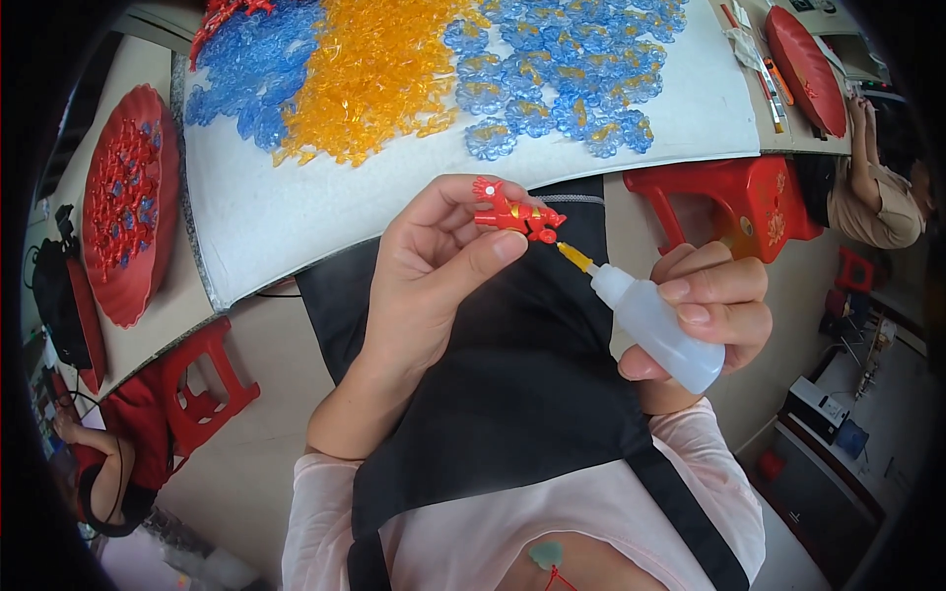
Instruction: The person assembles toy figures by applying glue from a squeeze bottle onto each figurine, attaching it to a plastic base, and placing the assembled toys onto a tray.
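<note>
Red figure pinched in your left hand, likely for steadiness | white bottle gripped in your right hand, tilted, apparently aiming its yellow tip

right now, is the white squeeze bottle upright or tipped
Tipped: the bottle slants in the right hand, its yellow tip aimed at the red figurine.

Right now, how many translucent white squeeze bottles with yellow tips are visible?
1: the translucent white squeeze bottle is in the right hand, its yellow tip near the small red-and-gold figure in the left hand.
</note>
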{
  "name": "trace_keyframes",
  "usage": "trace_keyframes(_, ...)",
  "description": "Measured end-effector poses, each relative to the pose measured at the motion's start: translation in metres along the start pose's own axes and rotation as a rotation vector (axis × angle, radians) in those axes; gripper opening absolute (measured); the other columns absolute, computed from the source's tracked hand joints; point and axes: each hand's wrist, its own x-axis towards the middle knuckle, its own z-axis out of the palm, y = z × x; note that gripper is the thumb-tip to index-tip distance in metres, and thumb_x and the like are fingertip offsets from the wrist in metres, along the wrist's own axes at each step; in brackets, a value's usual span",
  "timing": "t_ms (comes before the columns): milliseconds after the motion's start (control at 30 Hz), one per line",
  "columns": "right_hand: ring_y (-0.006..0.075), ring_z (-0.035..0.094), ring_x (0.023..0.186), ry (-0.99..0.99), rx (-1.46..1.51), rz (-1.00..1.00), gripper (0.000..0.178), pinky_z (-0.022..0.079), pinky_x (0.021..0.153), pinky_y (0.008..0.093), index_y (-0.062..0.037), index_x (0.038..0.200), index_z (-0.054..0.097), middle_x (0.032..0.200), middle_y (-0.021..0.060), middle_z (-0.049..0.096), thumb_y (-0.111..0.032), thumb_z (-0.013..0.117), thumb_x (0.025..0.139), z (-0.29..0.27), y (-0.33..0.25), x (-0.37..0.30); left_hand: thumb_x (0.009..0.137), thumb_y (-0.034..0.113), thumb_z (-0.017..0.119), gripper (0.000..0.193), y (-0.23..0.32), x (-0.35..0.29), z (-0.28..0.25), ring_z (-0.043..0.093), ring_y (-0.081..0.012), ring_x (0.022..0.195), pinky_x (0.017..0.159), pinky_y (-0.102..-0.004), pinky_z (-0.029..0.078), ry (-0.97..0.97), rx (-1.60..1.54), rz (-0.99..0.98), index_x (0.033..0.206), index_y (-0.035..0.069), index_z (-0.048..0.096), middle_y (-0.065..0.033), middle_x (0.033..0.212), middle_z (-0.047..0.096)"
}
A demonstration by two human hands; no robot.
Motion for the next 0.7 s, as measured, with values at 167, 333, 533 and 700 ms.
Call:
trace_keyframes(167,0.0162,0.053,0.061,-0.038,-0.038,-0.02,0.05,0.044,0.052,0.0229,-0.0098,0.088,0.051,0.083,0.0067,0.051,-0.018,0.083,0.049,-0.0011,0.0014,0.0004,0.077,0.004,0.056,0.027,-0.0012,0.0001,0.0003,0.054,-0.019,0.093,0.084,-0.0296,0.041,-0.009,-0.003,0.01,0.102,0.001,0.048,-0.0128,0.099,0.055)
trace_keyframes(333,0.0156,0.053,0.062,0.043,0.013,-0.071,0.049,0.045,0.053,0.0232,-0.0096,0.088,0.05,0.083,0.0067,0.051,-0.02,0.081,0.052,-0.0031,0.0056,0.0008,0.079,0.006,0.054,0.026,-0.0028,0.0015,-0.0004,0.056,-0.0191,0.087,0.08,-0.0302,0.044,0.015,-0.113,-0.059,0.103,0.001,0.047,-0.0127,0.097,0.055)
trace_keyframes(533,0.0161,0.053,0.063,0.05,-0.013,-0.102,0.05,0.046,0.053,0.0231,-0.0083,0.089,0.05,0.084,0.0077,0.051,-0.02,0.081,0.052,-0.0045,0.0076,0.0004,0.081,0.006,0.053,0.023,-0.003,0.0026,-0.0048,0.058,-0.0184,0.085,0.079,-0.0294,0.046,-0.048,-0.24,-0.149,0.102,0.001,0.047,-0.009,0.096,0.055)
trace_keyframes(700,0.0165,0.053,0.062,-0.001,-0.041,-0.11,0.052,0.045,0.052,0.0232,-0.0074,0.09,0.051,0.085,0.0087,0.052,-0.019,0.082,0.05,-0.0035,0.0077,-0.0005,0.081,0.007,0.053,0.024,-0.0039,0.0013,-0.006,0.058,-0.0187,0.085,0.078,-0.0297,0.047,-0.053,-0.237,-0.154,0.103,0.002,0.047,-0.0088,0.096,0.055)
